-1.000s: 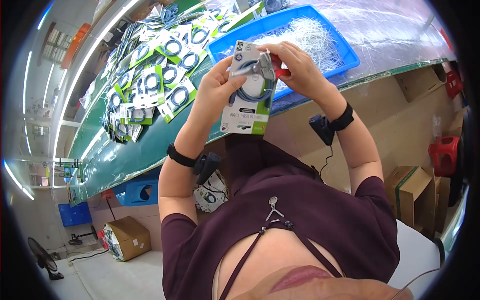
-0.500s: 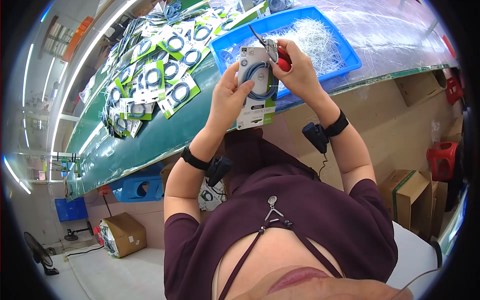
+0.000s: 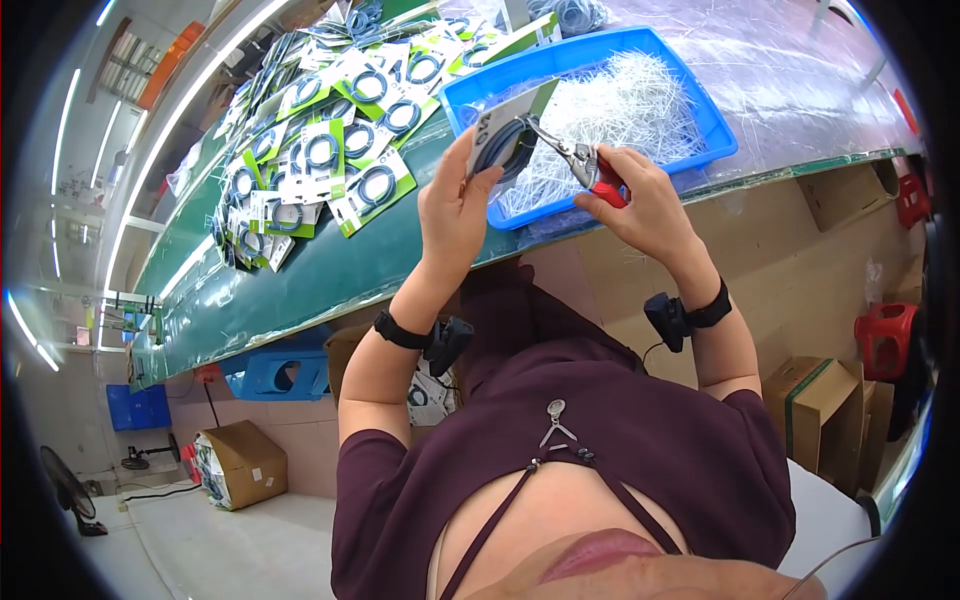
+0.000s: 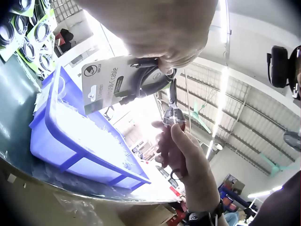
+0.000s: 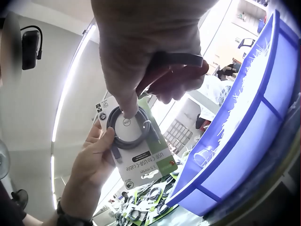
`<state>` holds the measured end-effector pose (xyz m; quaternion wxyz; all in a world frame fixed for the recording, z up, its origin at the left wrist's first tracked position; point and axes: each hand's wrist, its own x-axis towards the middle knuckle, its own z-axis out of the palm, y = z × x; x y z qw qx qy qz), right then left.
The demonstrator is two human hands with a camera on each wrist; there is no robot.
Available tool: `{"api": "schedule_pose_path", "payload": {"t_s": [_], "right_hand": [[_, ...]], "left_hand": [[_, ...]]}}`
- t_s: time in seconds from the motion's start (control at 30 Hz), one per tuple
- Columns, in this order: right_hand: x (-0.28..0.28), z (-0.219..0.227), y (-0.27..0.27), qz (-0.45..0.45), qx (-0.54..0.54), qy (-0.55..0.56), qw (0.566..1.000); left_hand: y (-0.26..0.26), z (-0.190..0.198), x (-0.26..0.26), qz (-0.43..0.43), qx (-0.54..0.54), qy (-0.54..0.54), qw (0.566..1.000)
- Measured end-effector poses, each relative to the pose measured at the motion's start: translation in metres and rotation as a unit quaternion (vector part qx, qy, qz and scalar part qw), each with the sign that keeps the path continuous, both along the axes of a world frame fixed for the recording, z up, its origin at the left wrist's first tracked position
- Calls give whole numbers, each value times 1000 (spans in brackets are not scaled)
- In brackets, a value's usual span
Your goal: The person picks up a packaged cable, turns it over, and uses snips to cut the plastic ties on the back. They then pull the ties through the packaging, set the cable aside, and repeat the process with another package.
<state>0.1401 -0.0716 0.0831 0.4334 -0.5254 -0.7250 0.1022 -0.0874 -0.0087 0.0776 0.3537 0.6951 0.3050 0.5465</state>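
Observation:
My left hand (image 3: 452,215) pinches the side of a white and green cable card (image 5: 139,162), thumb on the front. A coiled grey-blue cable (image 5: 123,141) is fastened to the card, with a white tie visible on the coil in the right wrist view. Red-handled cutters (image 3: 583,165) are gripped in my right hand (image 3: 650,212), their blades pointing at the coil's edge. In the left wrist view the blade tips (image 4: 172,89) lie close by the cable; whether they touch it I cannot tell.
A blue tray (image 3: 715,120) with thin white strips stands behind the hands. Many carded cables (image 3: 320,150) are heaped on the green table (image 3: 290,285) to the left. Cardboard boxes (image 3: 815,400) and a red stool (image 3: 885,335) stand below at the right.
The card has been lifted and tilted edge-on to the head view. The right hand with the cutters has shifted right and down, and the blades now point left toward the coil.

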Motion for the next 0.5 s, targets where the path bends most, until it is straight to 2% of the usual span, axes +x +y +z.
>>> {"api": "schedule_pose_path", "payload": {"t_s": [0.1,0.27,0.4,0.5], "right_hand": [[-3,4,-1,3,-40,11,999],[-8,-1,-1,-19,-6,0,1000],[-8,3,-2,-34,-56,3,998],[-9,1,-2,-25,-49,14,998]], "left_hand": [[0,0,1,36,36,8,999],[2,-3,2,48,49,11,998],[3,-5,2,49,83,-1,995],[-3,0,3,74,107,47,990]]}}
